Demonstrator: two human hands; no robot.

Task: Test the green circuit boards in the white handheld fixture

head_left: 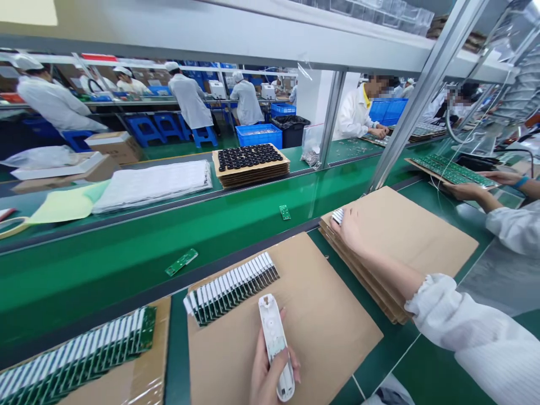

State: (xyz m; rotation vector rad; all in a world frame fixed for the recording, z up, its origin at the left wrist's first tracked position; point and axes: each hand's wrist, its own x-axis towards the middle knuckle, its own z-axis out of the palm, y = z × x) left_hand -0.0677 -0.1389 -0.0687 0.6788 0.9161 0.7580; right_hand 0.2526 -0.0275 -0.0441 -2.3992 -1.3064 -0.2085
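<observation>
Held above a cardboard sheet (333, 315), a long white plastic shell (272, 326) lies in my left hand (270, 365), the thumb pressed across its lower half. My right hand (349, 228) reaches to the back left corner of a stack of cardboard sheets (413, 225). Its fingers are closed around small white-topped pieces (337, 215). A row of green boards with white tops (232, 287) stands on the cardboard sheet behind my left hand. A second such row (84, 354) is at the lower left.
Two loose green boards (181, 262) (285, 212) lie on the green belt (236, 225). Beyond it are stacked trays of black round parts (251, 157) and white sheets (156, 183). A metal post (422, 101) rises behind the cardboard stack. At right, a person's hands hold a green panel (453, 169).
</observation>
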